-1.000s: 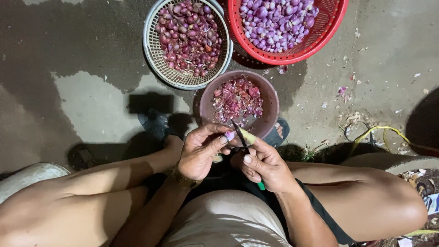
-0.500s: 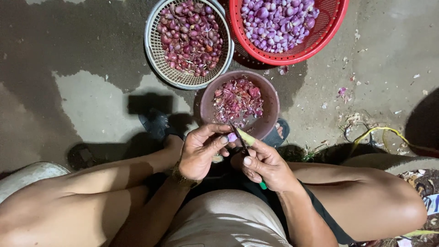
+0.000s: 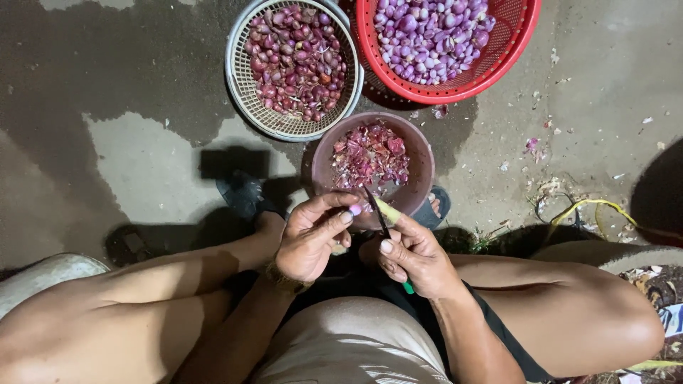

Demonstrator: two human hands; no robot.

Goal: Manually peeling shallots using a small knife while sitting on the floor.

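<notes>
Over the brown bowl: left hand fingers pinch a small shallot, right hand grips the knife. Best shave shallow, blade angled away from fingertips.

Purples and reds on grey concrete

Red basket holds pale purple peeled shallots; grey basket holds dark red-purple shallots; brown bowl holds reddish skins; floor blotched dark.
</notes>
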